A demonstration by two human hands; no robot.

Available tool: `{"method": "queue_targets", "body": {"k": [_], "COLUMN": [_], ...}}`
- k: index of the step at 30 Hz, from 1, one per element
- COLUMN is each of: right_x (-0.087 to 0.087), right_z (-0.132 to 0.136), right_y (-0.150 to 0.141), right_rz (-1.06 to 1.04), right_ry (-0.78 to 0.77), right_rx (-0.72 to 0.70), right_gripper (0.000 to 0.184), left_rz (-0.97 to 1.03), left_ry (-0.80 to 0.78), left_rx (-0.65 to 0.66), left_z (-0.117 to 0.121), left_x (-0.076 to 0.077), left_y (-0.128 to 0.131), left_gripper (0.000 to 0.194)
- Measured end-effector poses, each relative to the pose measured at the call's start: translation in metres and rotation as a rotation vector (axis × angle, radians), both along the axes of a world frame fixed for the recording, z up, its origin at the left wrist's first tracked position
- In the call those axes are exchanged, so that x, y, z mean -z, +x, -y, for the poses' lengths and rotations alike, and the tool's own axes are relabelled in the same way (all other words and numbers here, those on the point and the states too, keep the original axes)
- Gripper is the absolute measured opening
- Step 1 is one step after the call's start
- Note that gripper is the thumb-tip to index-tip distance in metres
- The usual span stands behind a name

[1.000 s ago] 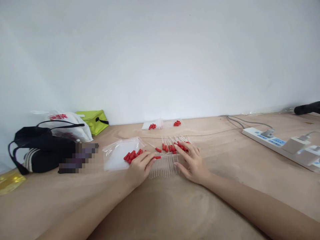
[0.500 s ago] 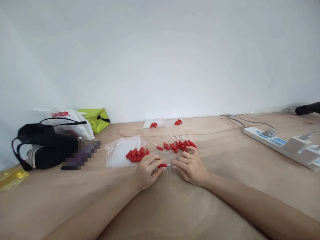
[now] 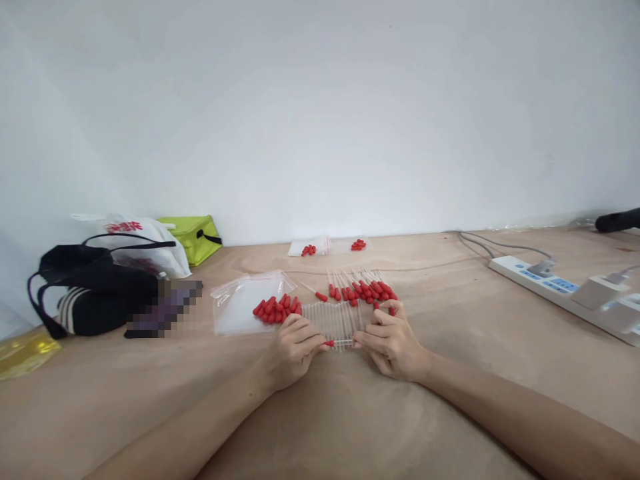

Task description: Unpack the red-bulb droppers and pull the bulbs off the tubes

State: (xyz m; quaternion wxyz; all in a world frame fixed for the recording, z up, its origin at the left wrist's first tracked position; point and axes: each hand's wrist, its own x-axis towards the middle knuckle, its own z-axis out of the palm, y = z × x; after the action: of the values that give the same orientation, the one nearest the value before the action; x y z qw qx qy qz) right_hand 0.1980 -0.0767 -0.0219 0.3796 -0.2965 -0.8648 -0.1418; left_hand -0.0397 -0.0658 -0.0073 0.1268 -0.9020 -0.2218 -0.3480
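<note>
A row of clear glass tubes (image 3: 334, 319) lies on the wooden table. My left hand (image 3: 294, 348) pinches a small red rubber cap (image 3: 329, 343) at its fingertips. My right hand (image 3: 393, 341) pinches the near end of one clear tube, fingertip to fingertip with the left. Loose red caps (image 3: 274, 310) lie in a pile just beyond my left hand, beside a clear zip bag (image 3: 241, 308). Finished tubes with red caps (image 3: 364, 289) lie in a fan beyond my right hand.
Two small bags holding red caps (image 3: 330, 247) sit by the wall. A black bag (image 3: 85, 293), a white plastic bag (image 3: 137, 243) and a green pouch (image 3: 193, 235) are at the left. A white power strip (image 3: 565, 293) with plugs runs along the right.
Both hands drew back toward me from the rows of tubes and came together; the left now pinches a red cap against the tube end held by the right.
</note>
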Motion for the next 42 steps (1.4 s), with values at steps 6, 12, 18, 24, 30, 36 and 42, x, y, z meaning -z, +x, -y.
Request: {"method": "queue_targets", "body": {"k": [6, 12, 18, 24, 30, 36, 42], "right_x": [0.002, 0.006, 0.006, 0.003, 0.0, -0.002, 0.002], "right_z": [-0.009, -0.013, -0.016, -0.013, -0.011, -0.009, -0.01], "right_y": [0.027, 0.015, 0.003, -0.001, -0.001, 0.0, 0.002], "right_rz": [-0.151, -0.185, -0.081, 0.017, 0.065, 0.085, -0.018], "right_ry": [-0.037, -0.024, -0.008, -0.096, -0.156, -0.174, -0.105], "right_rx": [0.248, 0.37, 0.381, 0.36, 0.32, 0.289, 0.318], "right_gripper": [0.019, 0.019, 0.02, 0.02, 0.032, 0.042, 0.028], "left_rz": [0.226, 0.355, 0.424, 0.391, 0.467, 0.483, 0.446], "left_ry": [-0.044, -0.164, -0.423, -0.505, -0.531, -0.603, -0.575], "left_rx": [-0.186, -0.627, -0.723, -0.729, -0.779, -0.833, -0.932], "left_z": [-0.006, -0.028, -0.038, -0.038, -0.047, -0.05, -0.047], "left_x": [-0.008, -0.019, -0.019, -0.015, -0.006, -0.005, -0.009], "left_y": [-0.028, -0.057, -0.077, -0.07, -0.073, -0.078, -0.083], "left_gripper": [0.015, 0.029, 0.031, 0.031, 0.033, 0.035, 0.03]}}
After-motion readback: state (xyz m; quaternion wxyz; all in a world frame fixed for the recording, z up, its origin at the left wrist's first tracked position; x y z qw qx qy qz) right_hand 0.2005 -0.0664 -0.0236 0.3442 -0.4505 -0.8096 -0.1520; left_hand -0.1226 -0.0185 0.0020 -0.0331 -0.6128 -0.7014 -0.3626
